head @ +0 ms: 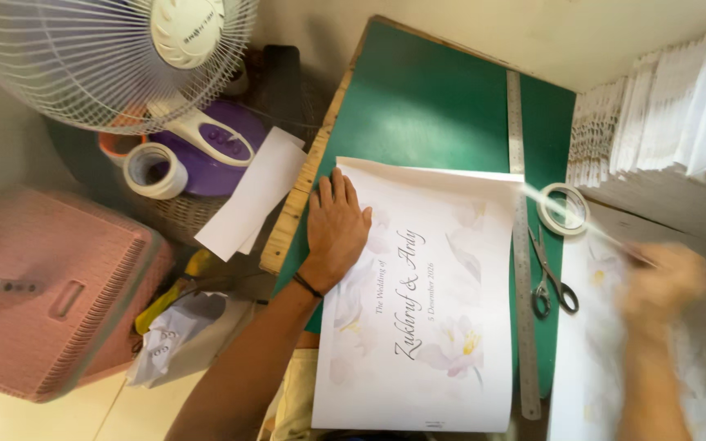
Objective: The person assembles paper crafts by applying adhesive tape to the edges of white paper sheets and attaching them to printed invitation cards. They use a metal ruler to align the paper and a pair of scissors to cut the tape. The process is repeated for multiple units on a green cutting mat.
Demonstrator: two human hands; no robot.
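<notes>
My left hand (336, 230) lies flat, fingers spread, on the left edge of a large printed sheet (431, 327) with pale flowers and script lettering. The sheet rests on a green cutting mat (418, 106). My right hand (665, 282) is blurred by motion and pinches a strip of clear tape (586, 226) that stretches to a tape roll (563, 209). Beneath the right hand lies another flowered sheet (594, 359).
A long steel ruler (520, 245) lies along the sheet's right edge, with scissors (552, 282) beside it. A stack of white folded cards (663, 114) stands at the back right. To the left are a white fan (116, 49), a tape roll (154, 170), loose paper (251, 196) and a pink crate (51, 286).
</notes>
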